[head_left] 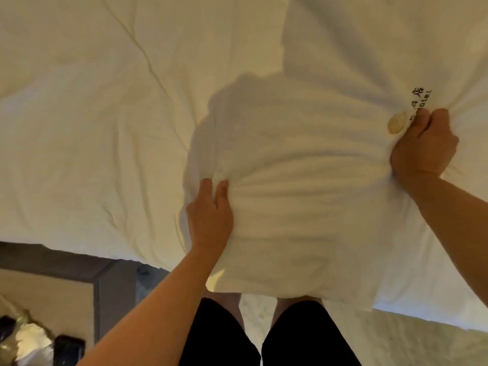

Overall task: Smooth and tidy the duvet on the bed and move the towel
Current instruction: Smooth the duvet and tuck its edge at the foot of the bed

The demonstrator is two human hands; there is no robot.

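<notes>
At the far left and upper left of the frame the duvet (pixel 92 114) lies across the bed, creased by long diagonal folds. Right of it, mid-frame, the left hand (pixel 210 215) pinches a bunched edge of the white towel (pixel 303 194), fingers curled into the gathered cloth. The towel sags between both grips, its lower edge hanging over the bedside at lower centre. At right, the right hand (pixel 422 146) clenches the other end beside a printed logo (pixel 420 99). Lifting from here could drag the duvet beneath and deepen its creases, or the hanging slack could slip down towards the floor.
</notes>
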